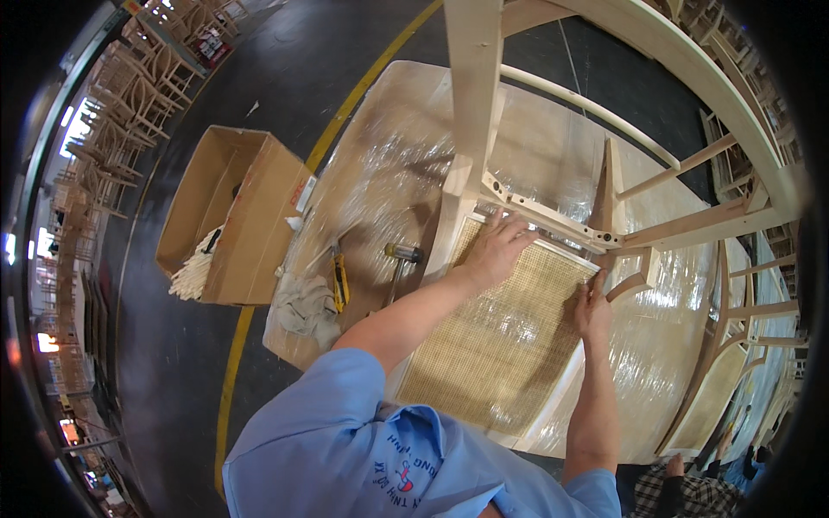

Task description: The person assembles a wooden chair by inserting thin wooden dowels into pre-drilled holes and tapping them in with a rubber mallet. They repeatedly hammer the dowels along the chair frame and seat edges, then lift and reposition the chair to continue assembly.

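Note:
A woven cane panel (492,345) with pale edging lies in front of me, its far edge against the wooden chair frame (553,223). My left hand (498,255) rests on the panel near its far left corner, fingers stretched out toward the frame's crosspiece. At the far right corner, my right hand (593,309) has its fingers bent around the panel's side edge; part of the grip is hidden. Metal brackets with dark holes (604,236) show along the crosspiece beside the panel.
The plastic-wrapped work surface (380,155) carries a mallet (402,253), a yellow utility knife (340,281) and a crumpled cloth (306,311). An open cardboard box (250,224) with pale gloves (197,269) stands to the left. Another chair frame (717,371) and a person's checked sleeve (682,496) are at right.

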The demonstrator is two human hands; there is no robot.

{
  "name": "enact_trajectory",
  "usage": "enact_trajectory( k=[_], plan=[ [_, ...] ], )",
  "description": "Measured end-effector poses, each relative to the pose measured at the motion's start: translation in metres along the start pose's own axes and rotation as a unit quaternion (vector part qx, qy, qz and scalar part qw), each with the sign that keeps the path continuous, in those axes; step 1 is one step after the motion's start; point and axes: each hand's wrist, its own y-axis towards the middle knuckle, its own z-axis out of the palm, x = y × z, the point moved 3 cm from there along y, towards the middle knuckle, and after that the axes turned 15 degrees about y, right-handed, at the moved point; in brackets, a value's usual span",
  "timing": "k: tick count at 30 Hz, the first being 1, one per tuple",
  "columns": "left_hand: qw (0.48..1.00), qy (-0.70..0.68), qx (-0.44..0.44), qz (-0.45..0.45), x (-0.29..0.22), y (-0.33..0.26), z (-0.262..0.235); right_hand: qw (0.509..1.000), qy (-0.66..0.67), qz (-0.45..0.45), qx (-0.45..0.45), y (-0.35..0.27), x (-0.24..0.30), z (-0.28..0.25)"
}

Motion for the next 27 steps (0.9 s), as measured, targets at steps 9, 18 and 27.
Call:
enact_trajectory(
  k=[9, 18, 27],
  plan=[
    [0.955, -0.053, -0.077, -0.281, 0.024, -0.136, -0.088, 0.981, 0.187, 0.023, -0.053, -0.023, -0.014, 0.001],
    [0.861, -0.002, 0.15, -0.486, 0.109, -0.202, -0.068, 0.926, 0.37, 0.02, 0.075, -0.145, 0.073, 0.064],
    [0.811, -0.423, -0.044, -0.401, -0.043, -0.125, -0.112, 0.839, 0.497, -0.137, 0.172, -0.219, 0.134, 0.069]
  ],
)
